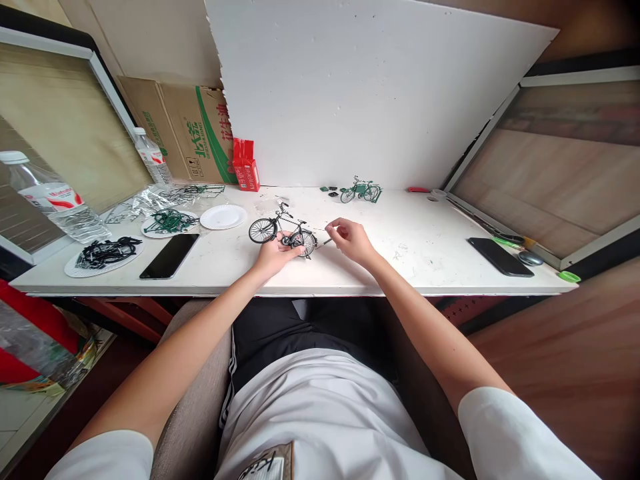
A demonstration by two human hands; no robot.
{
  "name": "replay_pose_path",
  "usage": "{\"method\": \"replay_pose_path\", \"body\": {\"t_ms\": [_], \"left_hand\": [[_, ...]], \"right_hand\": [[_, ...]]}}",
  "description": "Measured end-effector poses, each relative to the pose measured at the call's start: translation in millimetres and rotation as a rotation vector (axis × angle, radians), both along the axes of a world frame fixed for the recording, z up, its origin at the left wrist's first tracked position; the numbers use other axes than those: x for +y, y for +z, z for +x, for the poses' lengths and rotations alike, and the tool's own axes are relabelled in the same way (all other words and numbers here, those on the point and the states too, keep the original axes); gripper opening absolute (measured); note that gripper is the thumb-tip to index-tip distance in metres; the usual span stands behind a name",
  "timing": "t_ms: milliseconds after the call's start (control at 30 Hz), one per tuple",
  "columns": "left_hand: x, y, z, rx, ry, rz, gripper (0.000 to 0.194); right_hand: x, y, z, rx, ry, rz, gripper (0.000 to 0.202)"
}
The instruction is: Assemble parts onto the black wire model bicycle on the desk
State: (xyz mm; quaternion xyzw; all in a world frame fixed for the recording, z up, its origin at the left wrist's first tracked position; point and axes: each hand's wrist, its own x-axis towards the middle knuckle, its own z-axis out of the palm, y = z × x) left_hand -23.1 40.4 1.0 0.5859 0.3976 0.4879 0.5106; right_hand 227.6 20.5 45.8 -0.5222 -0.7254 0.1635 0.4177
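A small black model bicycle (287,230) is held a little above the white table, its handlebar to the left and upper side. My left hand (276,259) is closed around its lower frame, the thumb lying by the rear wheel. Just right of that wheel, my right hand (351,239) is in a pinch. A short thin dark piece (327,241) sticks out from its fingertips toward the wheel; what kind of part it is cannot be made out. Behind the hands, a green model bicycle (361,191) stands upright, with several small dark pieces (330,191) to its left.
At left are paper plates with black parts (107,253) and green parts (170,221), a bare plate (223,217), a phone (170,256) and water bottles (60,200). A red box (246,167) stands behind. Another phone (500,257) and small tools lie at right.
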Motion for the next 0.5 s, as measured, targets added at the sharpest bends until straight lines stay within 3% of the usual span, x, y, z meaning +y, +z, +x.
{"method": "replay_pose_path", "body": {"t_ms": [100, 200, 367, 500], "left_hand": [[0, 0.5, 0, 0.017, 0.027, -0.008, 0.061], [0, 1.5, 0, 0.003, 0.05, -0.013, 0.062], [-1, 1.1, 1, -0.032, 0.049, -0.031, 0.064], [2, -1.8, 1, -0.04, 0.039, -0.021, 0.066]], "right_hand": [[6, 1.4, 19, -0.236, -0.031, 0.037, 0.029], [10, -7.0, 26, -0.394, 0.0, 0.047, 0.03], [16, -26.9, 20, -0.529, 0.012, 0.046, 0.026], [20, -32.2, 18, -0.589, -0.044, 0.027, 0.022]]}}
